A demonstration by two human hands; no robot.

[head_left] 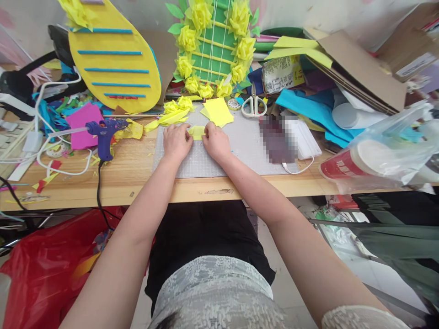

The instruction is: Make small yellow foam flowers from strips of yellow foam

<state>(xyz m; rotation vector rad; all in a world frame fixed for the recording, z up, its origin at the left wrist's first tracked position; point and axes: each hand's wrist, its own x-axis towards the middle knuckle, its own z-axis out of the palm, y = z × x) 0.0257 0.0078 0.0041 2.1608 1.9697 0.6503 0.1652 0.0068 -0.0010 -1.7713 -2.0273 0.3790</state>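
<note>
Between my two hands a small piece of yellow paper [197, 132] is stretched over the grey cutting mat [192, 162]. My left hand [177, 140] pinches its left end with closed fingers. At the right end, my right hand [216, 140] grips the paper in the same way. Just beyond my right hand lies a stack of yellow paper squares [218, 112]. Yellow paper flowers [178, 106] and loose yellow petals rest behind my left hand.
A blue glue gun [104, 137] stands at left, its black cord over the table edge. White-handled scissors [254, 106], a white power bank [303, 139] and a bagged red cup [343, 164] are at right. Behind stand a yellow striped cutout [116, 68] and a green flowered panel [214, 50].
</note>
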